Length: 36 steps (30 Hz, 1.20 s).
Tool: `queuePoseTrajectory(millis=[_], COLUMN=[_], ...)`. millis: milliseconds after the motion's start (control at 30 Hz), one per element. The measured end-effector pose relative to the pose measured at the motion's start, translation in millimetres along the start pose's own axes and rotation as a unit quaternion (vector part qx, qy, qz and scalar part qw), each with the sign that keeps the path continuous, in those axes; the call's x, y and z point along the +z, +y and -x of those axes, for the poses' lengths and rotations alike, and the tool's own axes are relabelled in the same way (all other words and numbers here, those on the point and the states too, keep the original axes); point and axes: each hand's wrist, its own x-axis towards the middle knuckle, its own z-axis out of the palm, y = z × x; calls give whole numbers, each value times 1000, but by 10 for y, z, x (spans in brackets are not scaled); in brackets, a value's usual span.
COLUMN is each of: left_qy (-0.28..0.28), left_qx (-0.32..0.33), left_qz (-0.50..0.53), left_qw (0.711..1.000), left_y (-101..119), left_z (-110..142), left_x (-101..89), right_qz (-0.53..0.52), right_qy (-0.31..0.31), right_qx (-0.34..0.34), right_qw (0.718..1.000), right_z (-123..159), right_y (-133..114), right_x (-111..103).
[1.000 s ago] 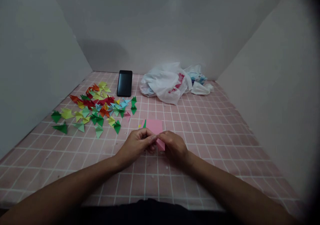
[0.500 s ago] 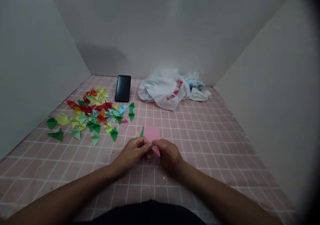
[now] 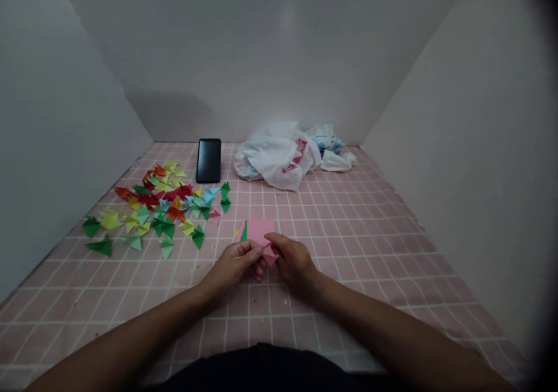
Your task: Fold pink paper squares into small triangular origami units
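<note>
Between the left hand (image 3: 239,259) and the right hand (image 3: 297,264) sat a small folded pink paper (image 3: 271,256), both hands closed narrowly on it. Just beyond them, a flat pink sheet (image 3: 259,228) lay on the tabletop (image 3: 349,252), a green piece (image 3: 244,230) along its left side. Many folded paper pieces (image 3: 175,211) spread past the left hand. Good handling probably meant anchoring lightly with the left hand while the right lined up edges, then pressing creases firmly, never tugging.
</note>
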Motion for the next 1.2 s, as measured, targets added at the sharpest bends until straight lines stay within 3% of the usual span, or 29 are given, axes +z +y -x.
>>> queuePoseTrajectory(millis=[167, 267, 333, 433, 600, 667, 767, 900, 1000, 1100, 1200], left_qy=[-13, 3, 25, 69, 133, 147, 158, 181, 184, 182, 177], left_qx=[23, 47, 63, 115, 251, 295, 331, 360, 375, 389, 390], left_qz=[-20, -28, -37, -35, -40, -57, -67, -45, -48, -70, -87], left_qw=[999, 998, 997, 990, 958, 942, 928, 914, 907, 900, 899], left_y=[4, -2, 4, 72, 320, 403, 471, 526, 582, 646, 707], left_z=[-7, -25, -31, -15, 85, 133, 199, 260, 280, 273, 237], left_x=[-10, -9, -8, -24, -64, -46, 30, 134, 160, 161, 158], right_qz=[-32, -62, -100, -179, -301, -348, -389, -408, -433, -456, -444], right_qy=[5, -6, -16, -21, 0, -20, -34, 25, 57, 50, 41], right_qx=[-9, 43, 115, 251, 384, 382, 332, 301, 285, 269, 249], right_qw=[999, 997, 988, 951, 873, 856, 859, 862, 853, 847, 860], right_z=[3, 0, -21, -93, -320, -431, -599, -801, -910, -982, -1035], right_y=[6, -12, -24, -26, -94, -201, -412, -623, -667, -636, -575], right_x=[45, 35, -2, -95, -251, -268, -220, -102, -49, -28, -22])
